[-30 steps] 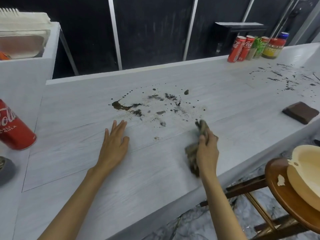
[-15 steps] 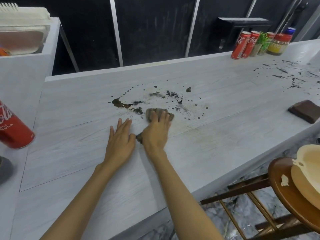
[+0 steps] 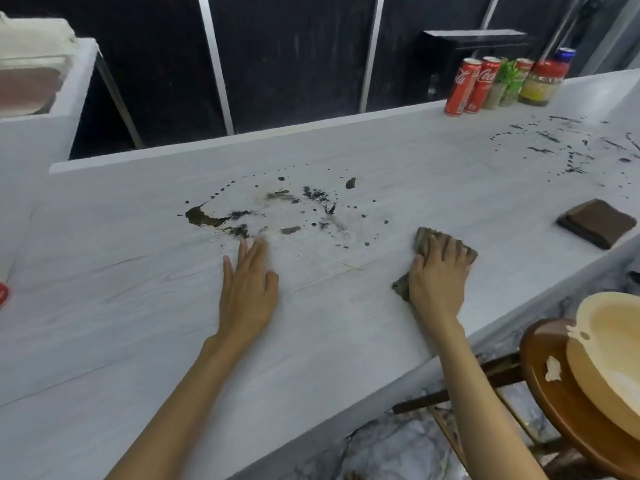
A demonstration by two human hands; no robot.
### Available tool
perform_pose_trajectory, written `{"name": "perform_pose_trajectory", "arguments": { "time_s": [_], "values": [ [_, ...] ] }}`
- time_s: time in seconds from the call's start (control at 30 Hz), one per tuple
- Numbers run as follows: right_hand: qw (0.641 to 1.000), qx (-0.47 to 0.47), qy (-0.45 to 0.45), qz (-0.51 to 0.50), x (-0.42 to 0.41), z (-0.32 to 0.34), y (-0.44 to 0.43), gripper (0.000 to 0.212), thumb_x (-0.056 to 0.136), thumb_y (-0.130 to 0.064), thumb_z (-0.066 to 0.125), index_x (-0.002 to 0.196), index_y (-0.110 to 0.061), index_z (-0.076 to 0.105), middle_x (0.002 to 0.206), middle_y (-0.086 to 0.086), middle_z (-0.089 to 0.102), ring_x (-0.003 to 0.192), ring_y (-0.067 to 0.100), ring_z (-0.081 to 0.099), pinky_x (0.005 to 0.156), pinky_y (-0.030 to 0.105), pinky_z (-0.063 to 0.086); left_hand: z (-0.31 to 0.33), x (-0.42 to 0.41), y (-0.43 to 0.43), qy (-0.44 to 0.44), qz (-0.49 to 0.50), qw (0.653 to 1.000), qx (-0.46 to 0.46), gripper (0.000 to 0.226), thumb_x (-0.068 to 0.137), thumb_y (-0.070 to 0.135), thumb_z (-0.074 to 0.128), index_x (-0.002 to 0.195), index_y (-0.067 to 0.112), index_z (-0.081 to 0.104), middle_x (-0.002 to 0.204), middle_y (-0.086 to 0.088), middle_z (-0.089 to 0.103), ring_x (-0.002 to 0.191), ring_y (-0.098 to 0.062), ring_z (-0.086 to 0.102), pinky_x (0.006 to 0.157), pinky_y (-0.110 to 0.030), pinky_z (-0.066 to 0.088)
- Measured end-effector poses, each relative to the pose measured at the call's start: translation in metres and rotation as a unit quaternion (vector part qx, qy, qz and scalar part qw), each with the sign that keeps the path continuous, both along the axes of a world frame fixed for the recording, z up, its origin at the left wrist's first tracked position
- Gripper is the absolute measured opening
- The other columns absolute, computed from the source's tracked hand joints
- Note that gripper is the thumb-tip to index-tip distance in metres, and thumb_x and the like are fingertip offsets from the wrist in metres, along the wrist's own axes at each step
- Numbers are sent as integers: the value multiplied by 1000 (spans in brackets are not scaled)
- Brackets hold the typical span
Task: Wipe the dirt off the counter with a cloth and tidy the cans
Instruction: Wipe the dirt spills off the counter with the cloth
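A grey cloth [image 3: 424,242] is being pressed onto the table [image 3: 138,341] under the right hand [image 3: 438,278], fingers spread across it; the left hand [image 3: 247,292] is being rested flat, fingers together. A cream basin [image 3: 616,344] is being carried on the stool [image 3: 554,393] at four o'clock.

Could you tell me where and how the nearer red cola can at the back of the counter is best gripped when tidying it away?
Probably around the middle of its body. The red cola can stands upright at the left end of the row, touching or nearly touching a second can on its right. Its left and front sides are clear, so come from the front-left, with fingers wrapping its round wall.
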State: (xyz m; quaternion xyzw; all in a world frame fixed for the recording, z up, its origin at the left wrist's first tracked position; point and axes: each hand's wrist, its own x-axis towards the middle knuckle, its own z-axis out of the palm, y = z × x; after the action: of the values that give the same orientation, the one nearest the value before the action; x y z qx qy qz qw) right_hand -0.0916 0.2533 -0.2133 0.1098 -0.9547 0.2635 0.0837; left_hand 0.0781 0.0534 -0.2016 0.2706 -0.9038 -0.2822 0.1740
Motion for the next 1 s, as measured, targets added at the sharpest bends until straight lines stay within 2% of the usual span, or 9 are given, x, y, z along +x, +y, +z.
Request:
{"name": "perform_pose_trajectory", "arguments": {
  "time_s": [0.13, 0.23, 0.4, 0.5, 0.6, 0.7, 0.8, 0.9, 1.0],
  "values": [
    [998, 38, 20, 42, -2, -1, -47, 71, 79, -31, 13, 131, 2, 48, 138, 29, 43, 130, 44, 37, 108, 46, 9, 2, -14, 1, 0, 55, 998, -7, 51, 97, 12, 28, 147, 14, 17, 157, 0, 12, 146, -10, -2, 118, -30, -11],
    [990, 44, 35, 127, 9, 2, -92, 53, 79, -17, 29, 117, 3, 61, 123, 30, 58, 117, 47, 52, 107, 51, 25, 2, -21, 2, 2, 86, 996, -19, 51, 97, 13, 28, 147, 14, 17, 157, 2, 11, 145, -8, -3, 117, -29, -12],
    [922, -89, -80, 368, 31, 11, -134, 50, 89, 3, 34, 138, -7, 43, 150, 13, 33, 143, 30, 20, 120, 39, 12, -2, -24, 7, 44, 145, 988, -1, 51, 96, 9, 29, 146, 14, 19, 156, 1, 15, 137, 3, -4, 115, -23, -13],
    [849, -285, -262, 359, 7, 36, -121, 37, 94, -5, 44, 127, -13, 57, 123, 5, 62, 99, 19, 64, 89, 28, 52, -2, -23, 6, 58, 172, 983, 16, 50, 97, 10, 28, 146, 13, 21, 156, 3, 17, 138, 2, -3, 115, -23, -11],
    [783, -411, -366, 290, -51, 52, -84, 34, 94, -6, 43, 123, -15, 60, 104, 0, 69, 74, 7, 63, 58, 15, 52, -3, -26, 6, 52, 177, 983, 3, 49, 97, 10, 29, 145, 13, 23, 155, 2, 19, 138, 2, -1, 116, -24, -9],
    [854, -375, -262, 247, -112, 47, -43, 38, 92, -18, 41, 124, -23, 59, 117, -1, 67, 94, 21, 61, 71, 32, 54, -5, -27, 6, 44, 179, 983, -5, 49, 97, 10, 29, 145, 12, 23, 155, 2, 19, 139, 2, -1, 117, -24, -7],
    [966, -55, -116, 225, -139, 24, -30, 52, 89, -35, 37, 139, -22, 41, 146, 6, 40, 134, 30, 32, 109, 52, 28, -5, -26, 5, 63, 189, 980, 1, 48, 98, 10, 28, 145, 13, 24, 155, 3, 20, 139, 3, 0, 114, -13, -8],
    [974, 62, -61, 211, -127, 12, -53, 53, 96, -33, 38, 146, -19, 29, 157, 4, 18, 145, 29, 6, 116, 50, 5, -6, -26, 4, 78, 200, 977, 5, 47, 98, 12, 28, 145, 13, 24, 154, 4, 21, 138, 5, 1, 105, 1, -13],
    [971, 60, -19, 229, -101, 11, -86, 61, 89, -39, 20, 144, -16, 34, 155, 6, 24, 143, 32, 11, 116, 48, 10, -6, -27, 4, 63, 193, 979, 5, 49, 98, 14, 26, 147, 15, 19, 155, 6, 16, 137, 7, -2, 106, -1, -14]
  ]
}}
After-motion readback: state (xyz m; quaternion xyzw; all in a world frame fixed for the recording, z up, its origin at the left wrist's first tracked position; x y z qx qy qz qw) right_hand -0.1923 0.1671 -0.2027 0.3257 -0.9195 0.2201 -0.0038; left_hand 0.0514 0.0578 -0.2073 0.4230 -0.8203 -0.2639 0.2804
